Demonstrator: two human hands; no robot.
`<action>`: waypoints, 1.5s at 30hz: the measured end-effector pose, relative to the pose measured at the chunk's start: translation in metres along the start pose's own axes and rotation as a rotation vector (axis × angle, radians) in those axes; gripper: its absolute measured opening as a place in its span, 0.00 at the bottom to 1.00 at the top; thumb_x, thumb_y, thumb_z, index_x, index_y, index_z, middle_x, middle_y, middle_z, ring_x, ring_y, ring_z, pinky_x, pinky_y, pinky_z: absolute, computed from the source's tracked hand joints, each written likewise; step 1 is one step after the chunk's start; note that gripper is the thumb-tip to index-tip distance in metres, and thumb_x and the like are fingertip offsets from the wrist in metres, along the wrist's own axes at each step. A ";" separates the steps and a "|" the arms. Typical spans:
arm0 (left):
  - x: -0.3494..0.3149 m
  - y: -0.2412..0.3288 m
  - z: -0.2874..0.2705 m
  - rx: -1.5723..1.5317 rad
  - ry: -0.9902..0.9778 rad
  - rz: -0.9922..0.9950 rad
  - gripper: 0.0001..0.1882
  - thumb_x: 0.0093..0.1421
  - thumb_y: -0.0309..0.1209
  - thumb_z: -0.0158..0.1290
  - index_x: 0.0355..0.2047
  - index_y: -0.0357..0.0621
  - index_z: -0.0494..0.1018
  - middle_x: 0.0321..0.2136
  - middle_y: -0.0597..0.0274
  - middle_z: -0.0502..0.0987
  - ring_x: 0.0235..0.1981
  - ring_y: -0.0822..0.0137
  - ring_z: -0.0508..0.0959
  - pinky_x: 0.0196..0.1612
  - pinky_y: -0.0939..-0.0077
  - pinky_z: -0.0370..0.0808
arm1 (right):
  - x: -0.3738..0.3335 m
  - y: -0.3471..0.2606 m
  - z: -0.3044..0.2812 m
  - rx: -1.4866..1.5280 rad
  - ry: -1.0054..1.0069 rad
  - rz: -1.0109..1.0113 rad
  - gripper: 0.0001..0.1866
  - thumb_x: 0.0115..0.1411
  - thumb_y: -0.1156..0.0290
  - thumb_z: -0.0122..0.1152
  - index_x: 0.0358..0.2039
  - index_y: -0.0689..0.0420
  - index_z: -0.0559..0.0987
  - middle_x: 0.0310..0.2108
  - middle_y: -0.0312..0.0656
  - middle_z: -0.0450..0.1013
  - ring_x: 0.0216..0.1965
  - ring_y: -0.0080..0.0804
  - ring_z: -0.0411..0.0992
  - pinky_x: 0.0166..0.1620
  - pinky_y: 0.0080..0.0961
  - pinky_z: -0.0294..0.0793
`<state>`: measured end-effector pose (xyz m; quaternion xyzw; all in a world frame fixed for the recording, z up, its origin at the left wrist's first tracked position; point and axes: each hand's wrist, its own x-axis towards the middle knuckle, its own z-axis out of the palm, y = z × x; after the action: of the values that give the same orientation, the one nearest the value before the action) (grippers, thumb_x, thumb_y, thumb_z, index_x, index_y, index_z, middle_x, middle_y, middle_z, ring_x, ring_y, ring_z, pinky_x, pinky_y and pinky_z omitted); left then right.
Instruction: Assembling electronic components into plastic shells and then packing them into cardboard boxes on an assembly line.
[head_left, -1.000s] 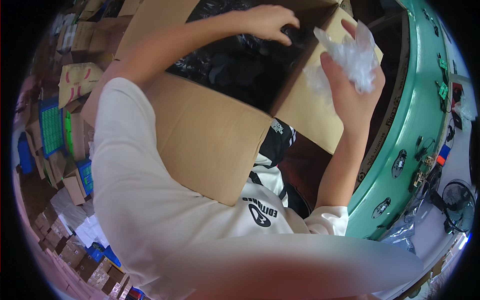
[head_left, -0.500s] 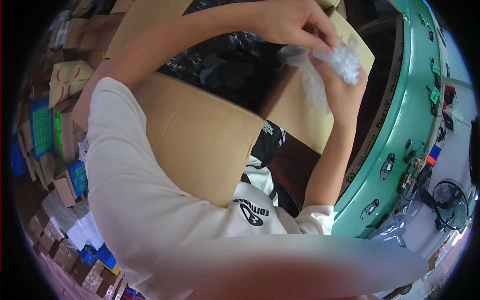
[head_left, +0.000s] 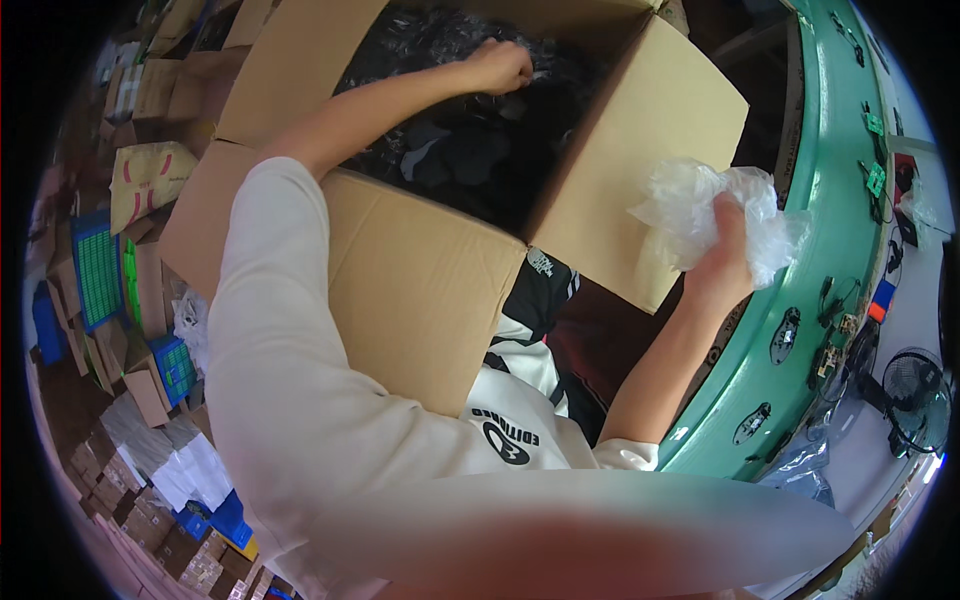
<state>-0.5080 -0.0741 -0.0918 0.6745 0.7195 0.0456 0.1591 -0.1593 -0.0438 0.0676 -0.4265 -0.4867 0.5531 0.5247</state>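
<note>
A large open cardboard box (head_left: 410,290) holds dark things wrapped in shiny clear plastic (head_left: 445,150). My left hand (head_left: 500,68) reaches over the left side into the box's opening, fingers curled closed against the wrapped contents. What is in its grasp, if anything, is hidden. Out to the right, beyond the box's right flap (head_left: 620,170), my right hand (head_left: 722,258) is closed around a crumpled bunch of clear plastic bags (head_left: 690,210). The bunch spreads on both sides of the thumb, near the edge of the green table.
Along the right curves a green table (head_left: 730,395) with computer-mouse-shaped parts (head_left: 785,335), small circuit boards (head_left: 875,180) and cables. A black fan (head_left: 912,395) stands beyond it. Cardboard boxes, blue-green trays (head_left: 97,275) and a beige sack (head_left: 148,185) crowd the left.
My hands were together at the plastic above the right flap. The left has moved left and down into the box; the right has drawn right and nearer, keeping the plastic bags.
</note>
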 end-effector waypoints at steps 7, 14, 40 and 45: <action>-0.015 0.061 -0.129 -0.156 0.344 0.548 0.09 0.57 0.35 0.57 0.30 0.42 0.80 0.30 0.56 0.79 0.34 0.57 0.80 0.39 0.65 0.76 | 0.019 -0.007 0.051 -0.433 -0.389 -0.702 0.20 0.50 0.81 0.67 0.46 0.64 0.77 0.39 0.41 0.77 0.40 0.24 0.74 0.47 0.24 0.73; 0.023 0.070 -0.135 -1.004 0.651 0.402 0.05 0.54 0.23 0.56 0.31 0.35 0.77 0.27 0.48 0.76 0.30 0.48 0.76 0.34 0.63 0.72 | 0.034 0.000 0.073 -0.187 -0.332 -0.399 0.11 0.49 0.81 0.68 0.35 0.65 0.82 0.33 0.37 0.78 0.35 0.25 0.76 0.43 0.23 0.75; 0.035 -0.001 -0.051 -0.333 0.212 0.114 0.11 0.55 0.33 0.61 0.36 0.40 0.81 0.33 0.52 0.83 0.37 0.57 0.82 0.42 0.65 0.78 | 0.026 0.011 0.014 -0.143 -0.150 -0.234 0.14 0.49 0.83 0.68 0.39 0.65 0.80 0.31 0.36 0.77 0.31 0.21 0.74 0.37 0.21 0.74; 0.000 0.098 -0.165 -0.442 0.281 0.697 0.05 0.55 0.26 0.56 0.30 0.35 0.77 0.28 0.49 0.77 0.31 0.50 0.77 0.35 0.64 0.72 | 0.043 -0.005 0.075 -0.253 -0.509 -0.547 0.15 0.47 0.78 0.69 0.38 0.65 0.81 0.32 0.42 0.79 0.35 0.30 0.76 0.42 0.28 0.75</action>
<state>-0.4620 -0.0415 0.0913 0.8140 0.4365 0.3407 0.1755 -0.2356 -0.0080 0.0867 -0.1914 -0.7613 0.4164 0.4587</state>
